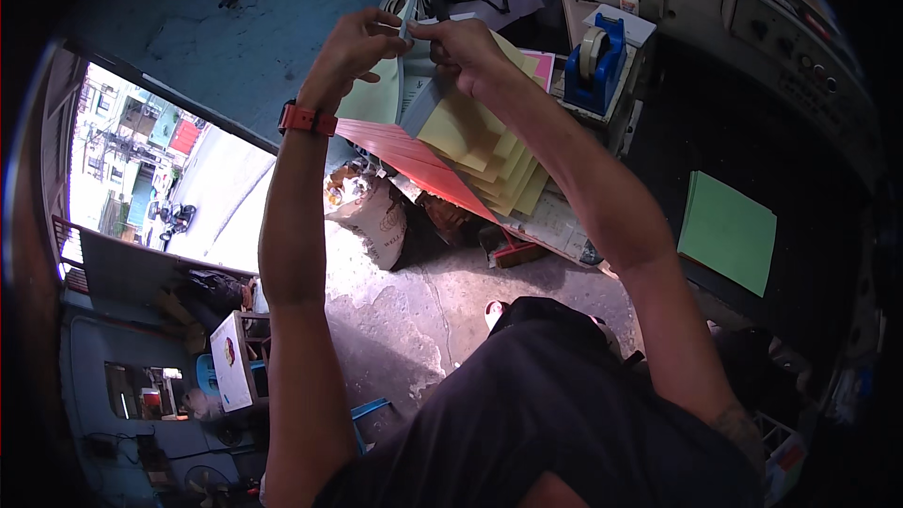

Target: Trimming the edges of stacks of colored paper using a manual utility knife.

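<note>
Shirt (546,404), left grip (356,49), paper (411,4) between, right grip (472,51)

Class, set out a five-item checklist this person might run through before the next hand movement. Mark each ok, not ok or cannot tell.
1. Both hands at the work: ok; left hand and right hand meet at the top of the pale paper.
2. Grip firm: cannot tell; the finger contact is too small to judge.
3. Yellow sheets squared up: not ok; their edges lie staggered.
4. Blue tape dispenser loaded: ok; a roll sits in it.
5. Green sheets kept apart from the yellow ones: ok; they lie on the dark surface to the right.
</note>
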`<act>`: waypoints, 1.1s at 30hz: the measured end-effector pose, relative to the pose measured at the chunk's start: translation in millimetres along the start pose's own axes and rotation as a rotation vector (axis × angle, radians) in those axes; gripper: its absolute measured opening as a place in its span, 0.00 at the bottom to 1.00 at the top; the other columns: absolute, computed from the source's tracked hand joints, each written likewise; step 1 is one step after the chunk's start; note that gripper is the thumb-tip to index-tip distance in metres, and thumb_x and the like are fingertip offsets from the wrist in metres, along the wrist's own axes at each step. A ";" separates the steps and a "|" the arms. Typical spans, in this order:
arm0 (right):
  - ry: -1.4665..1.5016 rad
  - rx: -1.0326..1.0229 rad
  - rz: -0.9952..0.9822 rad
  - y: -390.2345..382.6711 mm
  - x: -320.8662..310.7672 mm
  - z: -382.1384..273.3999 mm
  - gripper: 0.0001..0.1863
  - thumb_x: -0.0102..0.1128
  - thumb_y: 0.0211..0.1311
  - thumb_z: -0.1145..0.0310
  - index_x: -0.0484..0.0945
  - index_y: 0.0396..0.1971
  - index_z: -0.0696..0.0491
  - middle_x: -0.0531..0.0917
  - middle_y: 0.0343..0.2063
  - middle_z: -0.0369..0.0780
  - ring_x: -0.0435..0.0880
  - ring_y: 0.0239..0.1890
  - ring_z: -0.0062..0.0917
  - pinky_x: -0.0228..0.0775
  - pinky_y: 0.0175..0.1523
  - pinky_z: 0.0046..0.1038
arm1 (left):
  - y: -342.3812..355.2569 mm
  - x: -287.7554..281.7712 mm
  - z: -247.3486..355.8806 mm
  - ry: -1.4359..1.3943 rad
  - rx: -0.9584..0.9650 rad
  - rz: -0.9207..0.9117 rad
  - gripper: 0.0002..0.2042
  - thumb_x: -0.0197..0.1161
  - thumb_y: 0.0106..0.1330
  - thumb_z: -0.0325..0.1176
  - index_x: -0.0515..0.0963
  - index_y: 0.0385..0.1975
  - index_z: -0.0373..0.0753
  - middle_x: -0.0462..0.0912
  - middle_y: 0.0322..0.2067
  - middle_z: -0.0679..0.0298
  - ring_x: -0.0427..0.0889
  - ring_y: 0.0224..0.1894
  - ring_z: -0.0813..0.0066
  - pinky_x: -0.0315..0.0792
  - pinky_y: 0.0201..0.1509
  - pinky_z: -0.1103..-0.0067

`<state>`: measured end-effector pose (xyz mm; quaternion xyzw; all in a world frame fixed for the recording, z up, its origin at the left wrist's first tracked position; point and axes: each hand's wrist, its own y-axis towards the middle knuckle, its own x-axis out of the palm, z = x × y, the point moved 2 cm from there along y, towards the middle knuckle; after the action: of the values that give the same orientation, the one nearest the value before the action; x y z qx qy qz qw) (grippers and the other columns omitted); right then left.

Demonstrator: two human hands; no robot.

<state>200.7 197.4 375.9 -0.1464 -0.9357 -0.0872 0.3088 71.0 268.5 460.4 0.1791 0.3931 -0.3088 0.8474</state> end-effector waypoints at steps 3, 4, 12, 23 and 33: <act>0.035 0.092 -0.009 12.8 2.0 8.2 0.09 0.65 0.59 0.71 0.76 0.21 0.52 0.67 0.12 0.29 0.59 0.12 0.13 0.50 0.20 0.21 | -0.3 -1.2 0.1 0.014 0.004 0.025 0.29 0.71 0.54 0.39 0.73 0.55 0.34 0.83 0.45 0.51 0.82 0.49 0.59 0.79 0.44 0.60; 0.045 0.073 -0.062 14.4 1.4 10.4 0.09 0.65 0.59 0.71 0.76 0.21 0.52 0.67 0.12 0.29 0.59 0.12 0.13 0.50 0.20 0.21 | -0.2 -1.7 -1.1 0.014 -0.011 0.034 0.28 0.71 0.54 0.39 0.73 0.55 0.34 0.83 0.45 0.51 0.82 0.49 0.59 0.79 0.43 0.60; -0.009 0.080 -0.054 16.7 -3.5 21.2 0.06 0.63 0.63 0.68 0.81 0.33 0.55 0.63 0.11 0.24 0.55 0.12 0.09 0.43 0.18 0.18 | 0.5 -2.9 -10.8 -0.073 0.001 -0.024 0.30 0.70 0.58 0.41 0.70 0.58 0.35 0.80 0.49 0.48 0.79 0.53 0.53 0.78 0.48 0.55; -0.001 0.057 -0.056 11.0 -6.3 20.9 0.08 0.64 0.64 0.65 0.83 0.33 0.54 0.63 0.12 0.24 0.56 0.12 0.09 0.44 0.18 0.17 | 5.3 -2.2 -11.7 -0.088 0.008 -0.034 0.28 0.70 0.58 0.40 0.72 0.56 0.36 0.81 0.47 0.51 0.80 0.51 0.54 0.79 0.45 0.57; -0.034 0.058 -0.050 9.4 -6.1 18.7 0.08 0.65 0.63 0.64 0.84 0.33 0.54 0.62 0.11 0.24 0.55 0.11 0.09 0.43 0.18 0.17 | 4.8 -1.1 -11.3 -0.102 0.011 -0.044 0.27 0.69 0.57 0.39 0.72 0.56 0.35 0.81 0.47 0.51 0.80 0.51 0.54 0.79 0.45 0.57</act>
<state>198.1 209.7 358.1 -0.1154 -0.9463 -0.0651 0.2949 67.4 278.7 454.4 0.1593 0.3515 -0.3383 0.8583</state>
